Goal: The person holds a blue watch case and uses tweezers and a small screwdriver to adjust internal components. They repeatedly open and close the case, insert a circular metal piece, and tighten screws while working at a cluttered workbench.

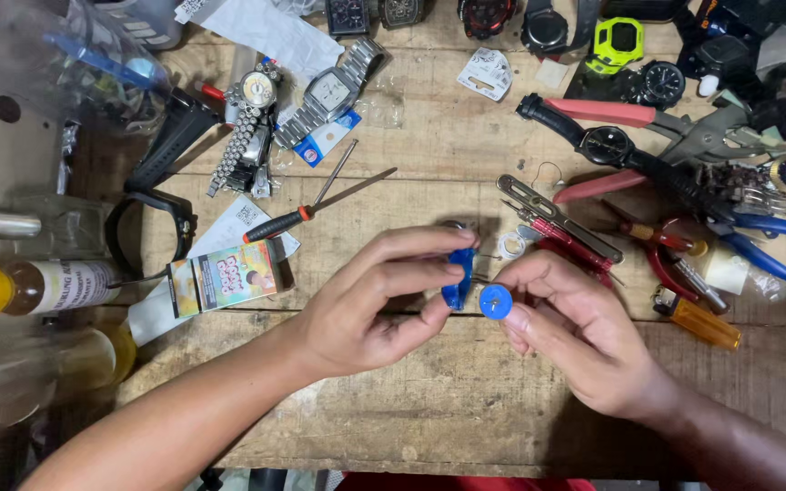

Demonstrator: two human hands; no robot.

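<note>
**Two hands on a blue tool over a cluttered bench**

Forearms come in from the bottom edge, meeting mid-frame. Left hand (370,305) pinches a blue tool (458,277) between thumb and fingertips, held just above the bench (429,400). Right hand (575,332) grips a round blue knob (495,301) between thumb and forefinger; the knob sits just beside the blue tool (whether the two are one piece, I cannot tell).

Around them:
- Screwdriver (307,214) with a red-and-black handle, lying slantwise, left of the hands.
- Small colourful box (225,275) near the left wrist, on white paper.
- Two steel-band watches (288,114) at upper left, side by side.
- Black watch (607,145) on a strap at upper right, touching red-handled pliers (629,150).
- Blue-handled pliers (770,241) at far right.
- Orange lighter (698,320), right of the right hand.
- Bottle (38,289) with yellow liquid, on its side at the left edge.
- Green watch case (618,44) at the top.
</note>
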